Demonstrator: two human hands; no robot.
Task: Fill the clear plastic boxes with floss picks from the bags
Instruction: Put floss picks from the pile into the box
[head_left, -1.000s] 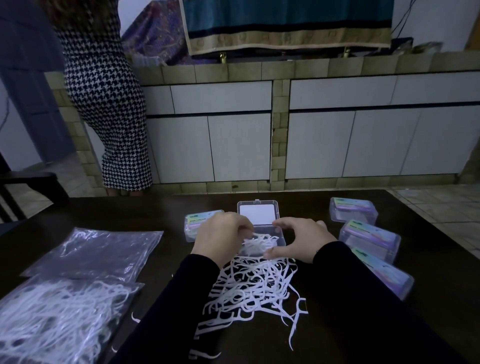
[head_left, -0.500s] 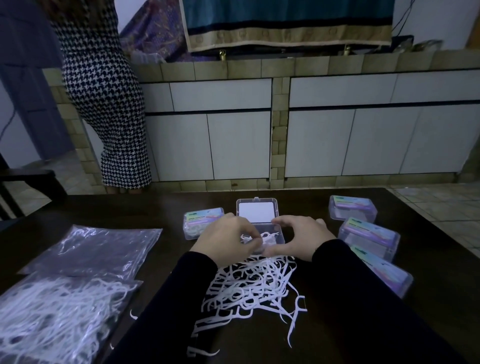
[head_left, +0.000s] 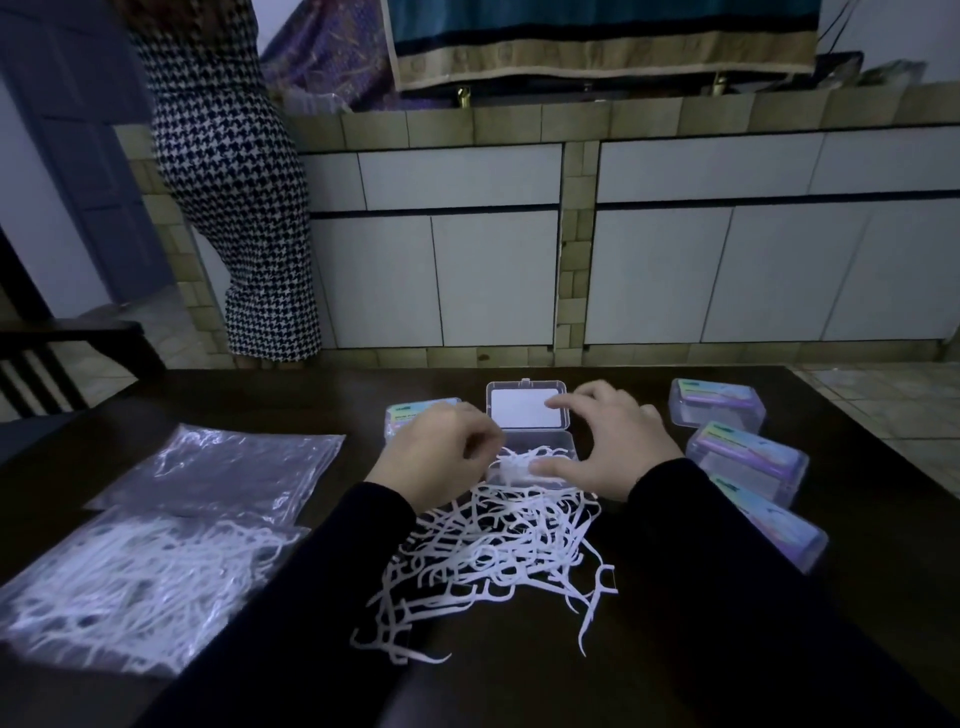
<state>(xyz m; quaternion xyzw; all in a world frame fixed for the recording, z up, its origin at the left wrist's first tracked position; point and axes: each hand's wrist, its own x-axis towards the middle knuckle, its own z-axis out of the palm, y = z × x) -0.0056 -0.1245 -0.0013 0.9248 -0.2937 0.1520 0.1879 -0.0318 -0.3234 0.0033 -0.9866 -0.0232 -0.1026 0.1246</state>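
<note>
Stretching dark across the lower view, the tabletop (head_left: 857, 499) carries an open clear box (head_left: 530, 441), the landmark here, its lid (head_left: 527, 408) lying back on the far side and a few white floss picks inside. Just nearer than the box lies a loose heap of floss picks (head_left: 493, 551). Left of the box sits a closed box (head_left: 410, 415); right of it, three closed boxes (head_left: 748, 457) stand in a row. Far left of the box lie an empty bag (head_left: 218, 467) and a bag of picks (head_left: 130, 587). Beyond the box runs a tiled counter with white cupboard doors (head_left: 441, 275), a cloth (head_left: 597, 41) hanging above, and a person in a checked dress (head_left: 234, 182) standing at its left end.

The left hand (head_left: 441, 457), at the box's left edge, has its fingers curled; whether its grip holds picks cannot be told. The right hand (head_left: 608, 441) is spread over the box's right side, thumb on the near rim, grip loose and holding nothing. Half a second earlier both hands were closer together over the box, and the right has since lifted toward the lid.
</note>
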